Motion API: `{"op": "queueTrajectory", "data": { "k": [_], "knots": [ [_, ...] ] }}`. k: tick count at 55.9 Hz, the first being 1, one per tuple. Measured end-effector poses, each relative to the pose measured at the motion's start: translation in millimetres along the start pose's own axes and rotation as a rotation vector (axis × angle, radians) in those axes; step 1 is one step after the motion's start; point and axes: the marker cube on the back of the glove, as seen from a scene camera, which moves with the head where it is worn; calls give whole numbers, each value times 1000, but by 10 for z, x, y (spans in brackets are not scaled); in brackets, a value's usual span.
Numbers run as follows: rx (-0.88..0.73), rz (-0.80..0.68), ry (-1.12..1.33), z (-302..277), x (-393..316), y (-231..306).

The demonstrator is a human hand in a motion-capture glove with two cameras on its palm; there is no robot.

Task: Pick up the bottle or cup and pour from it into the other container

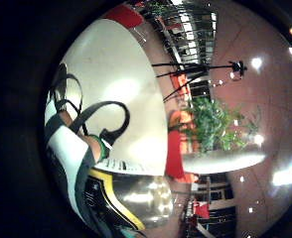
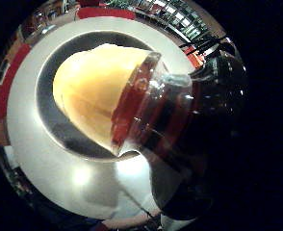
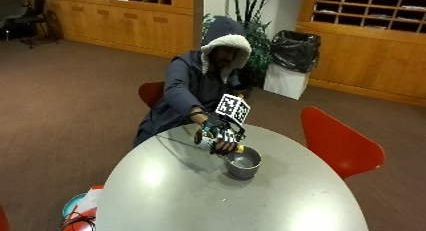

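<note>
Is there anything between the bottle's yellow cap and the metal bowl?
Nothing: in the outside view the bottle, gripped by the gloved right hand, tips its yellow cap just over the bowl's rim, with only air between.

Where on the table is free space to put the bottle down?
The table is bare in front of the metal bowl and toward both sides. The right hand holds the bottle tilted over the bowl, so it is crowded there.

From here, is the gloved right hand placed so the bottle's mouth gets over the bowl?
Probably yes. The right hand holds the bottle tipped on its side, its yellow cap just over the rim of the metal bowl; nothing on the table sits between them.
</note>
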Motion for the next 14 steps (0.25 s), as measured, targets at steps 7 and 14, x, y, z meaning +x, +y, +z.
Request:
{"op": "queueTrajectory", "data": {
  "k": [7, 14],
  "knots": [
    [6, 6, -16, -20, -14, 11],
    [12, 19, -57, -26, -14, 29]
  ]
}}
